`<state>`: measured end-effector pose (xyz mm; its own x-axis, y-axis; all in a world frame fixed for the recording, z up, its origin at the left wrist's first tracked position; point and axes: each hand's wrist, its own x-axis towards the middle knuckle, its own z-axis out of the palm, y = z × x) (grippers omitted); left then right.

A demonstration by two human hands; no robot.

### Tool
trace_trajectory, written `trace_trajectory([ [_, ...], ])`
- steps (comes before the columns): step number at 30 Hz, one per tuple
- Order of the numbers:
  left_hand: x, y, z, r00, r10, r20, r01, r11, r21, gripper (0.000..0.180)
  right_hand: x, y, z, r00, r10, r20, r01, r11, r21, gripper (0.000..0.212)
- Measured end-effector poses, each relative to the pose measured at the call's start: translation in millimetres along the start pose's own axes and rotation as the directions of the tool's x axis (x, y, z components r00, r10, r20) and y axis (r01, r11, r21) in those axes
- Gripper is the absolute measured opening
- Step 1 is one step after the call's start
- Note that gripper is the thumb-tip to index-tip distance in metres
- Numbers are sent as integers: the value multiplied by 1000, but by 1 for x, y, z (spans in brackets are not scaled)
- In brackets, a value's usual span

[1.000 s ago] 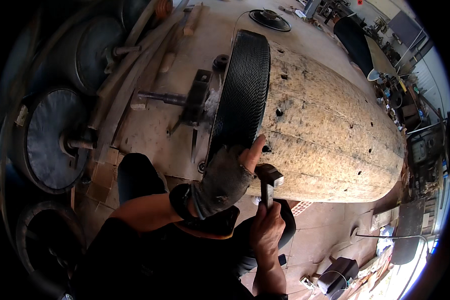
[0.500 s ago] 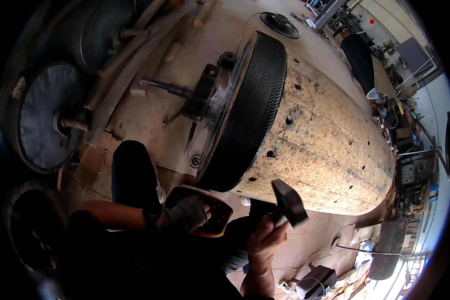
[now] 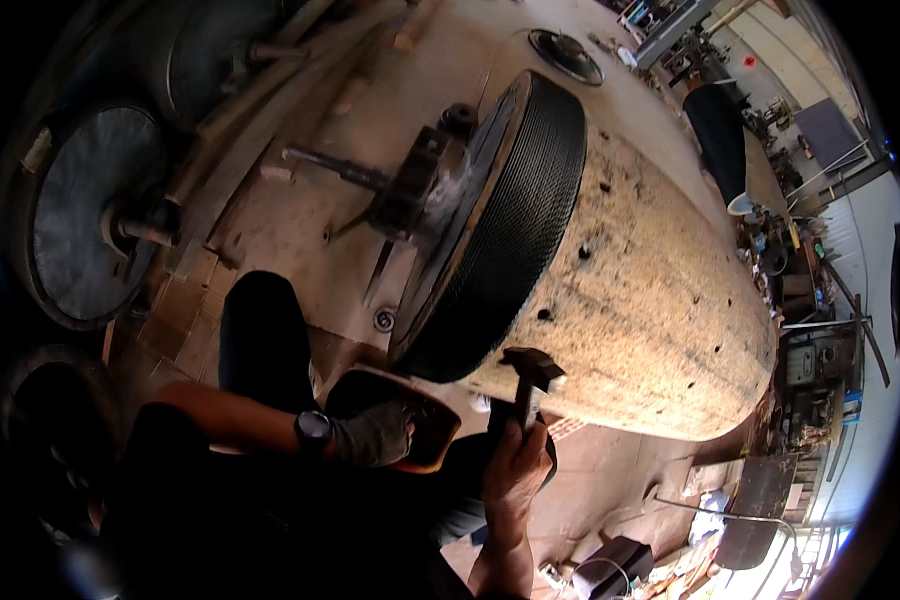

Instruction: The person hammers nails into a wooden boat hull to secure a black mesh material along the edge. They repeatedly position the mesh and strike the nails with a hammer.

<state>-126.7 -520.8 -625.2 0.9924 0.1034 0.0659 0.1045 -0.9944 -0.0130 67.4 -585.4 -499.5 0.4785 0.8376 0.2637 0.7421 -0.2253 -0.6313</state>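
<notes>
Your view is unevenly lit. Strong white light enters at the lower right of the frame, where glare burns out detail. You have good light on the pale wooden drum [image 3: 660,310], though its surface grain is smeared by motion blur. The planks [image 3: 260,130] at upper left are likewise soft. Your dark clothing [image 3: 290,510] sinks into near-black at lower centre, and your left hand [image 3: 372,437] sits in shadow; your right hand [image 3: 515,472] is better lit. Note the fisheye bending toward the rim, the black surround, bluish fringing at right, and a hazy spot at lower left.
</notes>
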Motion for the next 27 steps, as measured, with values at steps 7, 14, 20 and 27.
trace_trajectory([
  [7, 0, 4, -4, 999, 25, 38, -28, 995, 93, 22, -1, 12, 14, 997, -65, -52, 58, 991, -120, 21],
  [14, -6, 3, 28, 997, 71, 28, -72, 995, 69, 27, -19, 21, 10, 893, -311, -325, 362, 925, 111, 13],
  [20, -5, -1, 9, 998, -45, -53, 37, 989, -144, 18, -17, 23, 30, 997, 24, -77, -25, 1000, -3, 14],
  [27, -4, -10, -17, 999, 40, -15, -42, 981, -188, 24, -2, 16, 27, 768, -544, -337, 458, 836, -303, 24],
])
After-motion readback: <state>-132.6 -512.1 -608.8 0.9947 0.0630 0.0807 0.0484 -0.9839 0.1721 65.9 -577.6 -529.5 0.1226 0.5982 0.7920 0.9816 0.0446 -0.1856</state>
